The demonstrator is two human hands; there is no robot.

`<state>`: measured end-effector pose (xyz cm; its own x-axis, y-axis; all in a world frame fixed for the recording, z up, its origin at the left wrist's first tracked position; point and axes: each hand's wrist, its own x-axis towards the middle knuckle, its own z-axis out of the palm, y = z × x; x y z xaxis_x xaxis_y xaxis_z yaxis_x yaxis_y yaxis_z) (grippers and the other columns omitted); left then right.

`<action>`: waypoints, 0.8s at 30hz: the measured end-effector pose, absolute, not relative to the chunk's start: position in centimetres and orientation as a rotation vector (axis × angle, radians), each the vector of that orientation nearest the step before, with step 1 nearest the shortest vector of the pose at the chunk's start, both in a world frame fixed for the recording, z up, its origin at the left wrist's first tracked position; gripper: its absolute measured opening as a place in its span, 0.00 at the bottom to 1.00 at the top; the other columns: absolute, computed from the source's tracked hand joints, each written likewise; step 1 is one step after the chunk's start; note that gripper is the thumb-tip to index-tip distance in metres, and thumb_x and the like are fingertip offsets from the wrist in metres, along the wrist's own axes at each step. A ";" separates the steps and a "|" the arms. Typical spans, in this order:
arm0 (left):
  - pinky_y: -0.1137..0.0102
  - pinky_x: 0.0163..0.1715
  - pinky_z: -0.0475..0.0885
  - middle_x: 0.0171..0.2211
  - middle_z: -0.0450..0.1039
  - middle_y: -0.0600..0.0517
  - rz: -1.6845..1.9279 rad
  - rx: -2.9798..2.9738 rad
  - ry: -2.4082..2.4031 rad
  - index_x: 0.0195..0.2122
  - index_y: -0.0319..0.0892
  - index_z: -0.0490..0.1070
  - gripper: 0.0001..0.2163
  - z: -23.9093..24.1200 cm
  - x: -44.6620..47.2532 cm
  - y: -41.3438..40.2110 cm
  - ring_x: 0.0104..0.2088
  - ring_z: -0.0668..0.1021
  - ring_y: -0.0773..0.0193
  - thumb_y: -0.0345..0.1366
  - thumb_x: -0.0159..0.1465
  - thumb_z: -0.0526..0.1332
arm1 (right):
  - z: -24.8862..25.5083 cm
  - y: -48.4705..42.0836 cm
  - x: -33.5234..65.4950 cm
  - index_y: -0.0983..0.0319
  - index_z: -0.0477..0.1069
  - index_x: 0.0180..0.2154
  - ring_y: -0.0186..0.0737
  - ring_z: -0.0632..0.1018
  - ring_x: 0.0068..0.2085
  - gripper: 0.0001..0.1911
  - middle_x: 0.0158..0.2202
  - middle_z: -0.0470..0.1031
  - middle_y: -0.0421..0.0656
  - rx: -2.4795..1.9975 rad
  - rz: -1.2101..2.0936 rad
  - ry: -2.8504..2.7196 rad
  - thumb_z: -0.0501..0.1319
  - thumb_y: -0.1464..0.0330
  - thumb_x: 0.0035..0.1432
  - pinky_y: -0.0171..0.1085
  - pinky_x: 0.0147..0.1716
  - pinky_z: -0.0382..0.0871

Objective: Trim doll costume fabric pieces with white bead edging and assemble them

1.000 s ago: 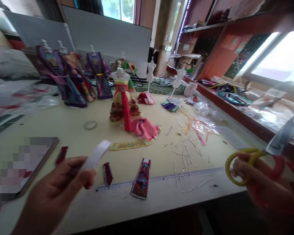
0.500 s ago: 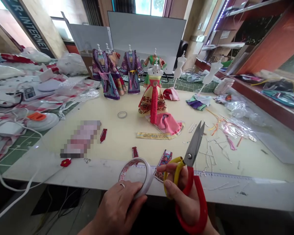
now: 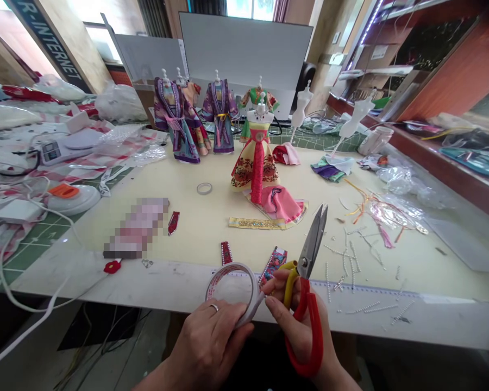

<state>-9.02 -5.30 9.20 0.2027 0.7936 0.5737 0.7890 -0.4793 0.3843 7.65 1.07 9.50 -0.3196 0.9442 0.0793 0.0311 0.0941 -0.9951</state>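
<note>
My left hand (image 3: 212, 336) is closed on a roll of white tape (image 3: 254, 290), tilted at the table's front edge. A short end of tape sticks out from the roll's right side, and the fingertips of my right hand (image 3: 297, 320) are at it. Hooked in that same hand are scissors (image 3: 311, 247) with red and yellow handles, blades nearly together and pointing up and away. Behind the hands lie a patterned trim piece (image 3: 274, 263) with a beaded edge and a narrow red strip (image 3: 226, 253). Part of the trim piece is hidden by my right hand.
Small dressed mannequins stand at the back, one in a red and yellow gown (image 3: 256, 163). Pink cloth (image 3: 284, 202) and a gold trim band (image 3: 256, 223) lie before it. Loose bead chains (image 3: 346, 260) are scattered at right. A white cable (image 3: 44, 309) hangs at left.
My right hand has come left to the tape roll, and its fingertips now meet the tape end, which is lifted from the roll. The scissors moved along with it. The roll shifted slightly right.
</note>
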 end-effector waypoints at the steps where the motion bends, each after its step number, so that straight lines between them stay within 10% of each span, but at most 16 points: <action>1: 0.71 0.23 0.69 0.24 0.72 0.51 1.170 2.429 1.606 0.41 0.37 0.65 0.05 9.2 -9.0 -5.3 0.22 0.73 0.64 0.30 0.65 0.55 | 9.6 1.2 7.6 0.58 0.64 0.43 0.36 0.78 0.33 0.12 0.33 0.75 0.41 -1.010 1.338 -1.525 0.60 0.68 0.56 0.34 0.32 0.73; 10: 0.72 0.25 0.72 0.28 0.76 0.50 1.143 2.412 1.684 0.56 0.33 0.59 0.18 9.1 -9.0 -5.3 0.23 0.75 0.66 0.31 0.66 0.54 | 10.0 1.5 7.2 0.59 0.63 0.43 0.33 0.75 0.26 0.12 0.27 0.73 0.38 -1.037 1.292 -1.534 0.60 0.68 0.56 0.32 0.28 0.71; 24: 0.74 0.26 0.74 0.34 0.79 0.49 1.289 2.293 1.646 0.52 0.39 0.65 0.14 9.6 -7.7 -3.0 0.27 0.79 0.66 0.30 0.64 0.57 | 9.9 1.7 8.0 0.57 0.64 0.44 0.35 0.75 0.31 0.13 0.29 0.72 0.38 -0.972 1.201 -1.425 0.61 0.68 0.57 0.34 0.33 0.72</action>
<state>-7.68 -2.99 9.63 0.0928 0.7996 0.5933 0.7676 -0.4370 0.4689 8.01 1.74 9.94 -0.1844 0.9650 0.1864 -0.0204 0.1858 -0.9824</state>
